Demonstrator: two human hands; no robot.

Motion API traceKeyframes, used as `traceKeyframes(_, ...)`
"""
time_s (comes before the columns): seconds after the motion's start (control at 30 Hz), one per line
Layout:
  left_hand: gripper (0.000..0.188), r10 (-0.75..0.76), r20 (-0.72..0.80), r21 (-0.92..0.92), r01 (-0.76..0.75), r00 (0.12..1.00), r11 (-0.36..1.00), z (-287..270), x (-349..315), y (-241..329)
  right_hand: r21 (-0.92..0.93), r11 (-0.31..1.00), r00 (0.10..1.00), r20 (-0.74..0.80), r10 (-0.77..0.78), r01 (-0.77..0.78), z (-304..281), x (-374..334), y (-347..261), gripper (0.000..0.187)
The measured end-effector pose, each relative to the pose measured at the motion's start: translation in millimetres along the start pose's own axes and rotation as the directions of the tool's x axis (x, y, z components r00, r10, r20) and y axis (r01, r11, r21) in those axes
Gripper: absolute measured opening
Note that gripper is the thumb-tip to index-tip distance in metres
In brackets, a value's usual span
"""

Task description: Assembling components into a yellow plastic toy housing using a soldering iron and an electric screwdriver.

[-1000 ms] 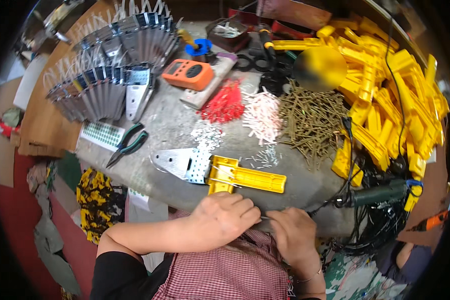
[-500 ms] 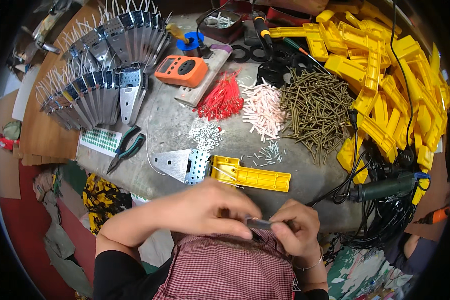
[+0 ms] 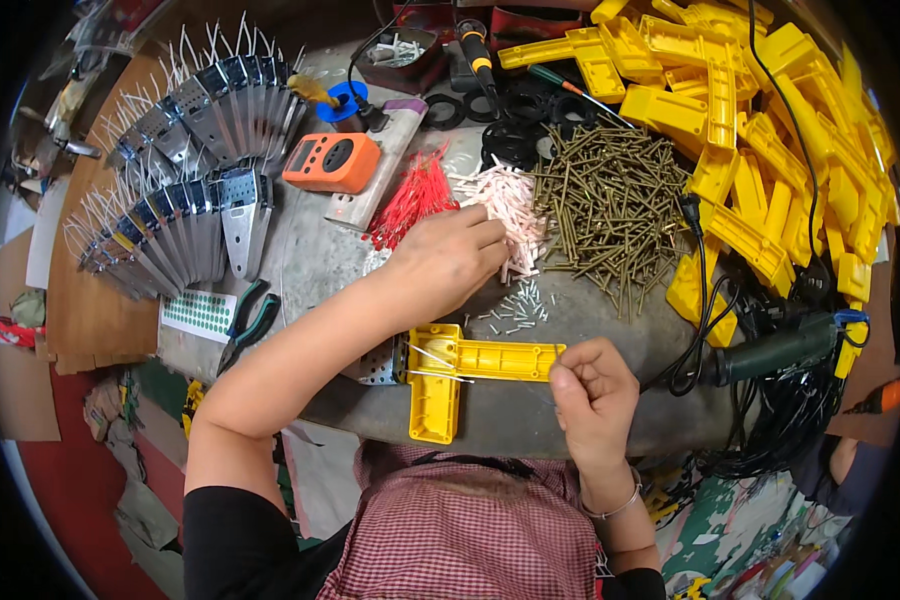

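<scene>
My left hand (image 3: 448,258) reaches over the heap of pale pink sleeves (image 3: 500,195), beside the bundle of red-wired parts (image 3: 417,192). Its fingers are curled down and together, and the tips are hidden. Close to the table's front edge, my right hand (image 3: 595,395) is closed in a pinch at the right end of a yellow plastic half-shell (image 3: 505,361). A thin dark edge shows at its fingertips, too small to name. White wires (image 3: 438,368) lie across the shell. A perforated metal plate (image 3: 378,365) sits left of it, mostly covered by my left forearm.
Brass-coloured screws (image 3: 620,210) and small silver screws (image 3: 518,308) lie in heaps. Yellow shells (image 3: 730,120) pile up at right, near a dark green power tool (image 3: 778,350) with cables. Pliers (image 3: 250,325), an orange meter (image 3: 332,162) and metal brackets (image 3: 245,220) occupy the left.
My left hand has left my right hand and moved forward to the small-part heaps. My right hand has risen to the yellow shell's end. The shell's lower part is now uncovered.
</scene>
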State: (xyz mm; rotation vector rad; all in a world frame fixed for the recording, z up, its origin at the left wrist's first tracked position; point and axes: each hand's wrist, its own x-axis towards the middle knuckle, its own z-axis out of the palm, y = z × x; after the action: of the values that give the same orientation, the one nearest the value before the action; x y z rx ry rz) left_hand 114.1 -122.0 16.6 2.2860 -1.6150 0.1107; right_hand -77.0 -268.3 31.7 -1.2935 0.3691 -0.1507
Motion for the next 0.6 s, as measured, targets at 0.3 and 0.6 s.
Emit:
traceKeyframes(0.3,0.012,-0.509,0.198,-0.891,0.371,0.837,0.263,-41.3,-35.9,46.0,-0.221,0.972,0.996,0.058,-0.063,0.074,7.2,14.3,-7.1,0.006)
traceKeyframes(0.6,0.016,-0.498,0.376,-0.920,0.377,0.781,-0.105,-38.6,-48.0,46.9,-0.307,0.947,0.993,0.092,-0.070,0.095,7.5,13.8,-8.9,0.003)
